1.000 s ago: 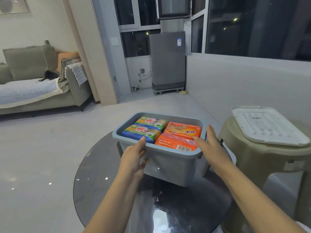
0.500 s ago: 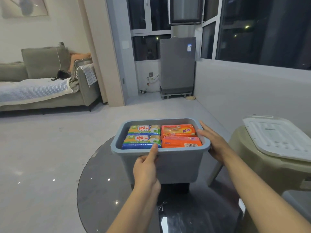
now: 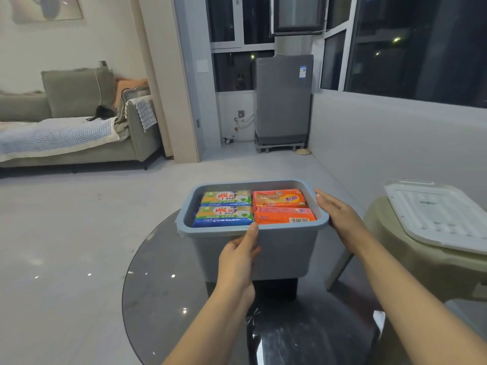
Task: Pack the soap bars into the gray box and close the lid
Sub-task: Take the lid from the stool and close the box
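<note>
— The box (image 3: 284, 248) is blue-gray; two soap bars (image 3: 224, 208) inside are yellow, green and blue with red lettering; two more (image 3: 283, 208) are orange.

— And the lid (image 3: 437, 214)?

— White, ribbed in a grid; the stool (image 3: 411, 262) is beige; the table (image 3: 168, 299) is dark smoked glass.

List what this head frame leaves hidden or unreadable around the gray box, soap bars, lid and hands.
- Gray plastic box: its underside, hidden by its own front wall.
- Below the four wrapped soap bars: any lower layer is covered by them.
- Left hand: fingers hidden behind it; only the thumb reaches the rim.
- Right hand: palm side hidden against the box's right end.
- White plastic lid on the beige stool: right part cut by the frame edge.
- Wrapper print: too small.
</note>
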Demonstrator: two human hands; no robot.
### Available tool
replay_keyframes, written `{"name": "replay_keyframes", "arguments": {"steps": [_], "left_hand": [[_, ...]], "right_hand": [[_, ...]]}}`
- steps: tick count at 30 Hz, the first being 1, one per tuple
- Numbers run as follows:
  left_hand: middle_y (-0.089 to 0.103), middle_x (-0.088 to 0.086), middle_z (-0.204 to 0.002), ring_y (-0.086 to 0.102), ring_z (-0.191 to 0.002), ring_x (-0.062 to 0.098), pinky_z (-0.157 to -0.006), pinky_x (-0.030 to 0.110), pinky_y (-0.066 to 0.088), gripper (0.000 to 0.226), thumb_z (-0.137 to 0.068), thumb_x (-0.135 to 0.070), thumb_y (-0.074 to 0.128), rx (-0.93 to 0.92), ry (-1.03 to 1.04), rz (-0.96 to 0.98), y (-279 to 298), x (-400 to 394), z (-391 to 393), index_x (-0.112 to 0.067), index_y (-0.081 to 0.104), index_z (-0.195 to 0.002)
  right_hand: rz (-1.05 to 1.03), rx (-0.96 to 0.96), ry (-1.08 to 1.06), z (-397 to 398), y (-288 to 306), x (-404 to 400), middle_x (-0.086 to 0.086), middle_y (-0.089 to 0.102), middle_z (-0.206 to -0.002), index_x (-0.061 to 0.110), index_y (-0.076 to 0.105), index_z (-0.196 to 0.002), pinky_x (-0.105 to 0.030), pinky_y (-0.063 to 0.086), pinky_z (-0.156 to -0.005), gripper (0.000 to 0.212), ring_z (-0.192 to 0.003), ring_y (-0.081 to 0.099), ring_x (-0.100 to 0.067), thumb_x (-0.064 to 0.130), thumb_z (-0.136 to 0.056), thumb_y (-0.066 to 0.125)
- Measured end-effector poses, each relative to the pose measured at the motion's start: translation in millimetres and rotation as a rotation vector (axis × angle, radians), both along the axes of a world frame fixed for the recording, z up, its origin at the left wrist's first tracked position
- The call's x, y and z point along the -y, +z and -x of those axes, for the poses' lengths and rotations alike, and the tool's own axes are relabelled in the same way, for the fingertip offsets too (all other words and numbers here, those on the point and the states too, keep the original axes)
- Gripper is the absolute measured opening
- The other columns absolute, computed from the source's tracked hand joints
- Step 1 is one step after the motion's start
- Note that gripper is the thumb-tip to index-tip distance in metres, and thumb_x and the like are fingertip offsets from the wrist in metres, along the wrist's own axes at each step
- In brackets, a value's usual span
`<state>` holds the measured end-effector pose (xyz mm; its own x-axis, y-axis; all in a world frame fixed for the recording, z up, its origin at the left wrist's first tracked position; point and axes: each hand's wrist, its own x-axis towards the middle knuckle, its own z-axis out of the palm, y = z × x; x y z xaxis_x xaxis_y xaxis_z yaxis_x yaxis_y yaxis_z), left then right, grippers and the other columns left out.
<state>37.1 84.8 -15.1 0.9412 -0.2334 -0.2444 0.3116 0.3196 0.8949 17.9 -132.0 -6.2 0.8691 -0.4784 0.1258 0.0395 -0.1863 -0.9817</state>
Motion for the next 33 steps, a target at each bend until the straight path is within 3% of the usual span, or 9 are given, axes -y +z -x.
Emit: {"name": "replay_keyframes", "arguments": {"steps": [2,6,9,13,15,18,20,27,33], "left_hand": [[0.068,-0.006,-0.091,0.065,-0.088,0.012,-0.08,0.031,0.047,0.024,-0.08,-0.043,0.068,0.012,-0.085,-0.032,-3.7,6.0,9.5,-0.022,0.061,-0.089],[0.069,0.0,-0.095,0.069,-0.085,0.014,-0.073,0.025,0.053,0.028,-0.081,-0.043,0.066,0.075,-0.183,-0.077,-4.2,24.1,28.9,-0.017,0.064,-0.091],[0.068,0.002,-0.096,0.069,-0.083,0.014,-0.071,0.023,0.056,0.028,-0.084,-0.042,0.064,0.099,-0.264,-0.093,-3.5,41.1,38.6,-0.016,0.063,-0.093],[0.066,0.003,-0.101,0.068,-0.089,0.016,-0.083,0.028,0.056,0.032,-0.087,-0.04,0.061,0.094,-0.339,-0.145,-12.0,72.3,46.2,-0.013,0.061,-0.103],[0.065,0.003,-0.095,0.067,-0.086,0.014,-0.083,0.028,0.056,0.032,-0.088,-0.04,0.059,0.107,-0.375,-0.18,-19.0,91.4,49.3,-0.012,0.062,-0.104],[0.063,0.005,-0.092,0.065,-0.088,0.016,-0.082,0.026,0.053,0.029,-0.089,-0.04,0.058,0.115,-0.446,-0.218,-30.0,118.8,55.4,-0.013,0.062,-0.101],[0.063,0.005,-0.094,0.064,-0.088,0.014,-0.078,0.024,0.05,0.027,-0.09,-0.039,0.057,0.123,-0.477,-0.254,-36.2,136.7,59.1,-0.014,0.061,-0.099],[0.064,0.0,-0.093,0.061,-0.089,0.014,-0.068,0.019,0.044,0.014,-0.096,-0.029,0.048,0.13,-0.46,-0.333,-46.0,184.7,70.2,-0.019,0.058,-0.093],[0.055,-0.003,-0.079,0.055,-0.068,0.004,-0.06,0.016,0.041,0.019,-0.093,-0.03,0.049,0.213,-0.56,-0.325,-42.4,199.4,74.2,-0.019,0.053,-0.079]], "right_hand": [[0.028,0.013,-0.026,9.0,0.0,-2.3,0.031,0.07,-0.084,0.042,0.056,-0.116,-0.006,0.048,-0.056,0.025,-0.078,0.065,0.01,0.04,-0.091,0.051],[0.111,0.021,-0.075,29.1,1.2,1.4,0.017,0.065,-0.109,0.035,0.06,-0.119,-0.016,0.048,-0.075,0.031,-0.1,0.06,-0.002,0.041,-0.09,0.052],[0.179,0.015,-0.101,52.2,-0.2,15.0,0.015,0.068,-0.104,0.039,0.064,-0.107,-0.026,0.047,-0.086,0.02,-0.103,0.06,-0.004,0.038,-0.09,0.053],[0.3,-0.03,-0.24,88.0,-6.1,41.7,0.022,0.069,-0.088,0.039,0.069,-0.087,-0.012,0.042,-0.074,0.012,-0.09,0.062,0.003,0.032,-0.087,0.059],[0.442,-0.1,-0.337,103.8,-13.3,59.5,0.019,0.07,-0.09,0.03,0.072,-0.093,-0.011,0.043,-0.072,0.013,-0.086,0.061,-0.001,0.028,-0.085,0.062],[0.717,-0.259,-0.464,122.9,-26.7,86.1,0.003,0.069,-0.11,0.023,0.071,-0.104,-0.035,0.043,-0.089,0.022,-0.105,0.058,-0.022,0.029,-0.085,0.062],[0.848,-0.358,-0.517,131.6,-35.8,102.7,0.001,0.066,-0.118,0.025,0.068,-0.11,-0.039,0.037,-0.092,0.027,-0.111,0.053,-0.026,0.032,-0.084,0.062],[0.902,-0.485,-0.584,139.0,-57.3,140.2,-0.001,0.06,-0.123,0.027,0.059,-0.122,-0.036,0.026,-0.094,0.038,-0.116,0.045,-0.025,0.033,-0.085,0.06],[0.932,-0.407,-0.651,135.5,-49.3,141.6,0.002,0.065,-0.088,0.02,0.069,-0.079,-0.031,0.018,-0.078,0.008,-0.095,0.052,-0.023,0.024,-0.083,0.063]]}}
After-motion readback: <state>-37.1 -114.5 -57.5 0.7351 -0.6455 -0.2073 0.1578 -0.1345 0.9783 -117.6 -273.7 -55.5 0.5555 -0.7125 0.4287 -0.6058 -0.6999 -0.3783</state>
